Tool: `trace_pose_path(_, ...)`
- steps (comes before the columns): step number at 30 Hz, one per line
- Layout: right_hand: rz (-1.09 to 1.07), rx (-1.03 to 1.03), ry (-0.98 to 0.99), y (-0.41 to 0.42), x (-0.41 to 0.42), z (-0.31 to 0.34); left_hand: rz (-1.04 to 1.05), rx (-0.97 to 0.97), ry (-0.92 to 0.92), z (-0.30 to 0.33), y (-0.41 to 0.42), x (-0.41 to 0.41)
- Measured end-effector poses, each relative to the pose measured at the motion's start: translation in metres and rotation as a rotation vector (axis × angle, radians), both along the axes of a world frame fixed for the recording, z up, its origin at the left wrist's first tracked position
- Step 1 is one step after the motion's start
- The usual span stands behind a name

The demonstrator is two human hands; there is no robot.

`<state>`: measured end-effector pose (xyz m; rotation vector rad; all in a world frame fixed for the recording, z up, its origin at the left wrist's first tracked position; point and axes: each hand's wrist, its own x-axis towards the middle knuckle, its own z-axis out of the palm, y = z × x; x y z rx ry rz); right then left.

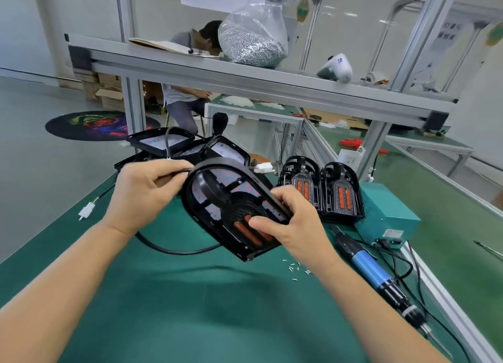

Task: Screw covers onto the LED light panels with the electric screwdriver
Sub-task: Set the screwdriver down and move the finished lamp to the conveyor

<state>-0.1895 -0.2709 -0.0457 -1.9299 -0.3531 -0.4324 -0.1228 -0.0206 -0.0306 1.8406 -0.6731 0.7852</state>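
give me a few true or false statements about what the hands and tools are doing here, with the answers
1. Both hands hold the light panel above the mat. True: the left hand grips its upper edge, the right hand its lower side.
2. The right hand holds the electric screwdriver. False: it lies on the green mat, right of the hands.
3. Loose screws lie on the mat. True.
4. The bag of screws sits on the mat. False: it sits on the upper shelf.
5. Black covers stand beside the teal box. True.
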Motion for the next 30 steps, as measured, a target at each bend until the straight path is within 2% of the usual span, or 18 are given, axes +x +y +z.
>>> trace_pose_path(2, -0.029, -0.019, -0.060, -0.001, -0.001, 0.004, -0.129, -0.008, 0.154, 0.012, 0.003, 0.004)
trace_pose_path(6, 0.041, -0.059, -0.036, -0.005, -0.004, 0.011, -0.393, 0.209, 0.413, 0.041, 0.010, 0.010)
trace_pose_path(9, 0.115, -0.046, 0.000, -0.004, -0.002, 0.009, -0.488, 0.175, 0.528, 0.055, 0.003, 0.016)
trace_pose_path(12, 0.220, 0.113, 0.122, -0.002, -0.003, 0.006, -0.566, 0.128, 0.653, 0.061, -0.014, 0.022)
trace_pose_path(14, 0.206, 0.152, 0.159, -0.001, -0.005, 0.004, -0.636, 0.054, 0.739, 0.062, -0.028, 0.025)
trace_pose_path(18, 0.103, 0.333, 0.138, -0.005, -0.007, 0.002, -0.745, -0.262, 0.921, 0.057, -0.047, 0.034)
trace_pose_path(24, -0.076, 0.700, 0.210, -0.023, -0.008, 0.008, -0.997, -0.455, 1.029, 0.025, -0.051, 0.045)
trace_pose_path(27, -0.155, 0.800, 0.238, -0.031, -0.007, 0.007, -1.001, -0.621, 1.031, 0.001, -0.051, 0.049)
trace_pose_path(30, -0.221, 0.924, 0.264, -0.036, -0.004, 0.005, -0.894, -0.752, 1.040, -0.018, -0.056, 0.042)
